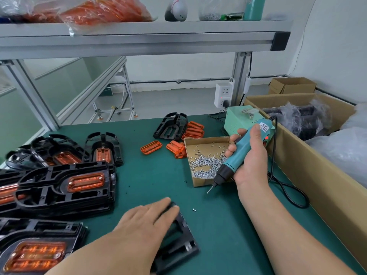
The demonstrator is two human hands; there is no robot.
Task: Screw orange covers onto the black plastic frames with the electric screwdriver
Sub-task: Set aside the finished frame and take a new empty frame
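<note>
Green matting covers the bench [218, 235] in front of us. At 6 o'clock our left hand [147, 217] lies palm-down, fingers straight and slightly spread, on a bare black plastic frame [178, 247] that lies flat on the mat. At 3 o'clock our right hand [251, 155] has fingers and thumb wrapped round the barrel of the teal electric screwdriver [236, 155]. The tool is tilted, its bit pointing down toward 7 o'clock. The tip is just beside the near wall of a shallow brown cardboard tray [200, 182] holding small silver screws [206, 163]; we cannot tell whether the tip touches the mat. The screwdriver's black cable [274, 151] drops behind our right wrist and loops on the bench at 4 o'clock. One loose screw [194, 210] lies on the mat between the hands.

Loose translucent orange covers [151, 147] lie at 12 o'clock, just beside the tray's far left corner, with a second bare black frame [170, 127] beyond them. From 8 to 10 o'clock stand stacks of black frames with orange covers fitted [59, 185]. A pale green power box [238, 118] sits at 1 o'clock. A long open cardboard box [309, 165] runs along the right edge and holds dark parts in clear plastic. Overhead, a grey metal shelf [139, 38] carries bags of orange pieces.
</note>
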